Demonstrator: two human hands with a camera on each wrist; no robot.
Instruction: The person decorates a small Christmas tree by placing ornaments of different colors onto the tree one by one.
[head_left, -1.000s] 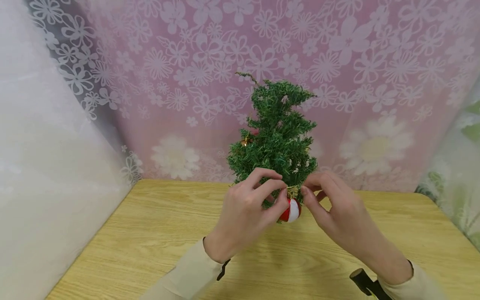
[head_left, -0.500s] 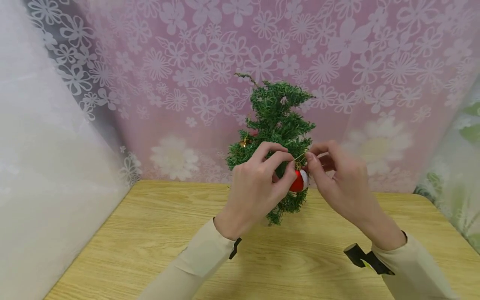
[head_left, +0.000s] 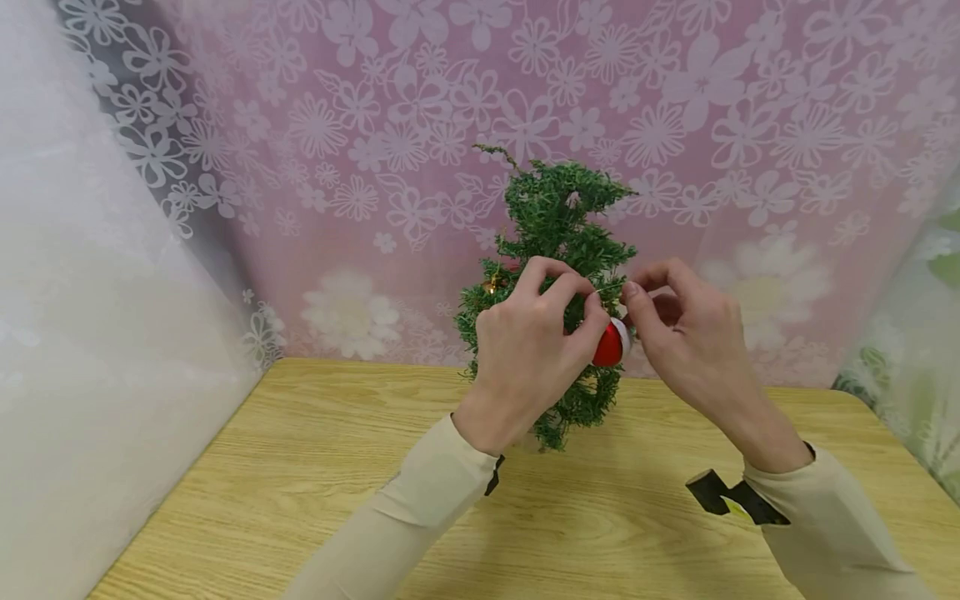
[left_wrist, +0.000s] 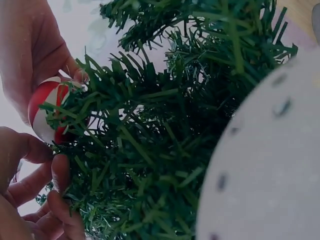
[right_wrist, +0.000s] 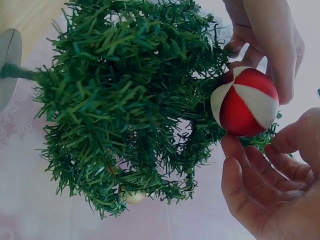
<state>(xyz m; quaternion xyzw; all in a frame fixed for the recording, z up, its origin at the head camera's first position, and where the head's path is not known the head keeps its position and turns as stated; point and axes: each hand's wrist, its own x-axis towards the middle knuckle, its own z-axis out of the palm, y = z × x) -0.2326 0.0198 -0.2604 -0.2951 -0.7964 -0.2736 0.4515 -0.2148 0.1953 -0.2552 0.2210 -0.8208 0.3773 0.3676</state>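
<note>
A red-and-white Christmas ball [head_left: 607, 346] hangs below a thin gold string [head_left: 611, 287] in front of the small artificial Christmas tree [head_left: 566, 221]. My left hand [head_left: 532, 337] pinches one side of the string between thumb and forefinger. On the other side, my right hand [head_left: 690, 342] pinches the string too, so it stretches between the fingertips. The right wrist view shows the ball [right_wrist: 247, 102] against the green branches [right_wrist: 125, 95], between both hands. Part of the ball is behind foliage in the left wrist view.
A gold ornament [head_left: 491, 287] hangs on the tree's left side, and a pale gold ball [right_wrist: 134, 196] shows among lower branches in the right wrist view. The tree's round base [left_wrist: 265, 165] rests on the wooden table [head_left: 337, 442]. A flowered pink curtain [head_left: 420, 108] hangs behind.
Both hands have risen along the tree and shifted slightly right, carrying the Christmas ball by its string. The lower branches it covered now show. The tree stays in place.
</note>
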